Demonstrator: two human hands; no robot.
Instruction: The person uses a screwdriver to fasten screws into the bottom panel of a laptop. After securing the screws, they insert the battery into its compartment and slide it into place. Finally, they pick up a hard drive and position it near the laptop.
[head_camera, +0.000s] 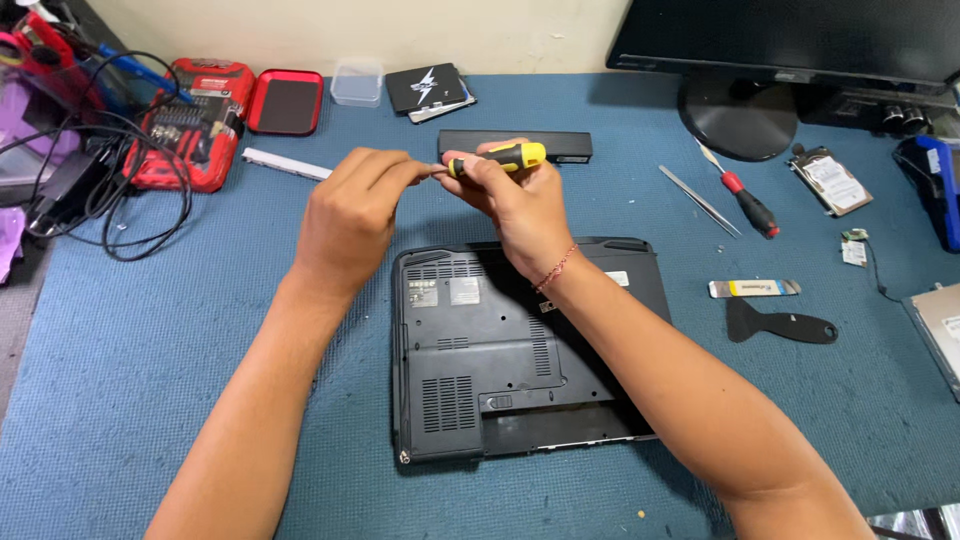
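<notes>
Blue mat (150, 350) covers the desk, laptop (520, 350) lying bottom-up in the middle w/ a monitor stand (738, 118) behind. My right hand (515, 205) is closed round a yellow-black screwdriver (500, 158), held up over the laptop's far edge, just in front of the battery (515, 146). My left hand (350, 215) has thumb & forefinger pinched at the shaft tip; can't tell if a bit or screw is between them, too small. Best way to do this, I reckon: keep the handle steady in the right, work only w/ the left fingertips, stay over the mat so nothing dropped rolls off. Screwdriver lies roughly level, long axis left-right, tip toward my left, handle end to the right. Red bit case (195, 125) sits far left.
</notes>
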